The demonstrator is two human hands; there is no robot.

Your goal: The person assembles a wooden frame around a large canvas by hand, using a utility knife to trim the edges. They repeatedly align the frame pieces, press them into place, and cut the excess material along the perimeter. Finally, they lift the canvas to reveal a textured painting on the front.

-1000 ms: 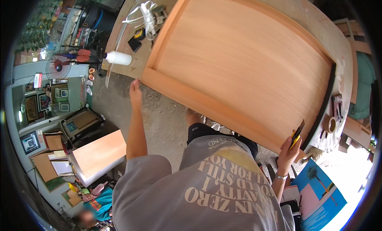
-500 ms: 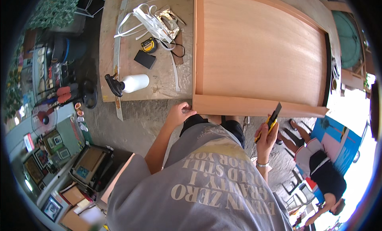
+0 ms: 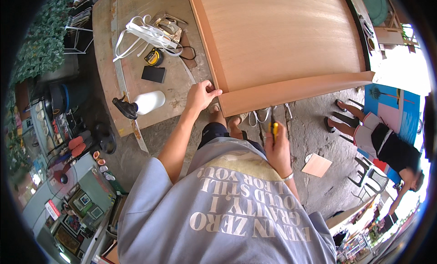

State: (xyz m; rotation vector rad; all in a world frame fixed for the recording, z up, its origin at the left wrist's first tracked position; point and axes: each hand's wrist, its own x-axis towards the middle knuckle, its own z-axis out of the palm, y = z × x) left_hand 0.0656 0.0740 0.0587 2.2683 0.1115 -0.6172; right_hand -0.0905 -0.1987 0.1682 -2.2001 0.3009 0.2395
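A large shallow wooden panel (image 3: 291, 41) with raised brown borders lies over the worktable. Along its near side runs a wide brown edging strip (image 3: 296, 91), its right end curling up slightly. My left hand (image 3: 200, 98) is at the panel's near left corner, thumb and fingertips closed on the edge of the strip. My right hand (image 3: 278, 148) grips a yellow utility knife (image 3: 274, 129), held just off the near edge with its dark blade towards the strip. The knife is partly hidden by my fingers and blurred.
On the worktable (image 3: 102, 50), left of the panel, are white straps (image 3: 148, 34), a tape measure (image 3: 154, 57), a black block (image 3: 153, 74) and a white spray bottle (image 3: 150, 102). A square wooden piece (image 3: 317, 165) lies on the floor. Another person (image 3: 391, 141) is at the right.
My right hand has brought the knife leftward along the near edge, closer to my left hand. My left hand stays at the near left corner. The whole view has turned somewhat.
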